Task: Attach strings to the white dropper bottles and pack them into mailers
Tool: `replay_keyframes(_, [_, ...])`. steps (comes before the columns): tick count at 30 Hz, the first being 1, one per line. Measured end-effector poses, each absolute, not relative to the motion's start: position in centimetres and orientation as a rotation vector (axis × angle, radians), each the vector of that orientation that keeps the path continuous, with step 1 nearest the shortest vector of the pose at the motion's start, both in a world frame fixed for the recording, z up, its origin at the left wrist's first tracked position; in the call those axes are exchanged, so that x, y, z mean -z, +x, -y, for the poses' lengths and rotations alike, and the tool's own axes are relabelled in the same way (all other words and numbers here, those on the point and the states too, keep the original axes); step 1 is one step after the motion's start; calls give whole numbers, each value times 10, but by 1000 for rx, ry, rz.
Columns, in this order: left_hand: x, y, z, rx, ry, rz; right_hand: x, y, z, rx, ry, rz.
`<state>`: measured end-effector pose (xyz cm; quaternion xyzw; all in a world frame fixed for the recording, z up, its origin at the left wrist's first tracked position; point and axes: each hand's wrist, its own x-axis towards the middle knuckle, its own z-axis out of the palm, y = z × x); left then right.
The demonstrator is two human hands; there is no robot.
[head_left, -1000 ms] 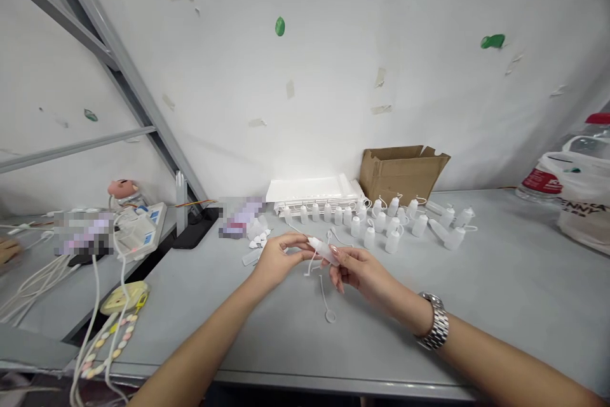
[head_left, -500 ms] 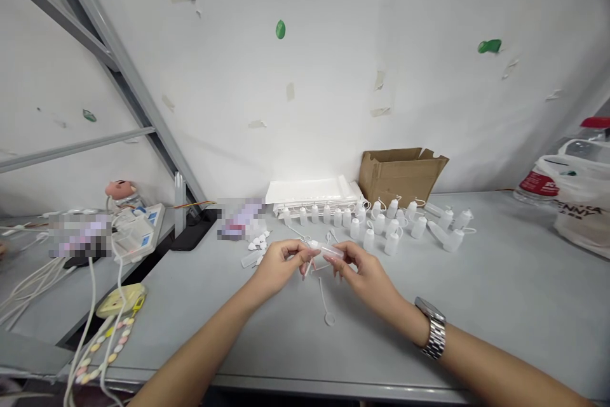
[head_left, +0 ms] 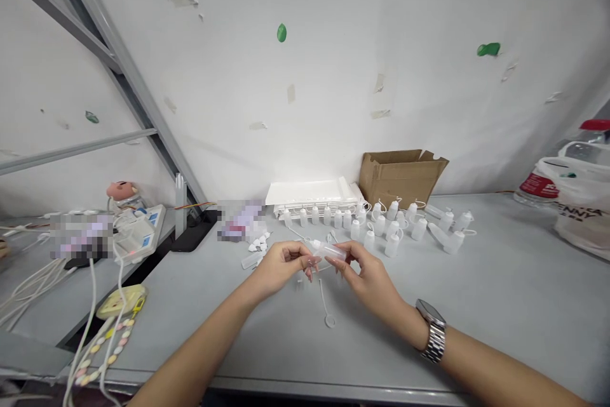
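Note:
My right hand (head_left: 366,269) grips a small translucent squeeze bottle (head_left: 333,252) lying sideways, its white top (head_left: 316,244) pointing left. Beside that top is my left hand (head_left: 281,267), thumb and fingers closed together just below it; what they pinch, if anything, is hidden. On the table under my hands lies a thin white strap with a ring end (head_left: 330,320). A small whitish piece (head_left: 300,283), too blurred to name, shows below my left fingers. Loose white caps (head_left: 258,244) and another clear bottle (head_left: 250,260) lie left of my hands.
Several small bottles with looped straps (head_left: 391,244) stand behind and right of my hands. Behind them are a white stack (head_left: 309,192) and a cardboard box (head_left: 405,177). A plastic bag (head_left: 584,204) sits far right. Cables (head_left: 93,305) and a yellow case (head_left: 121,301) occupy the left.
A thin white strip that hung below my left fingers no longer shows there, and a small whitish piece appears below them. My left thumb has shifted slightly down from the bottle's top.

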<state>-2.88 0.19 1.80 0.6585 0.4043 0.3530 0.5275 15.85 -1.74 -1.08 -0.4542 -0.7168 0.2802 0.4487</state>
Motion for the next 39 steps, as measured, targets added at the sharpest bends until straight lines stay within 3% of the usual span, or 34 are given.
replay_keyframes(17, [-21, -28, 1, -854, 1702, -986, 14, 159, 24, -479, -1000, 1894])
replay_keyframes(28, [-20, -31, 4, -866, 1789, -932, -2, 155, 27, -1250, -1030, 1708])
replay_keyframes(30, [-20, -31, 4, -874, 1794, -937, 0, 155, 27, -1187, -1023, 1745])
replay_keyframes(36, [-16, -30, 3, -913, 1782, -937, 14, 160, 27, -431, -860, 1901])
replay_keyframes(39, [-12, -30, 3, -922, 1778, -917, 15, 159, 28, -464, -885, 1882])
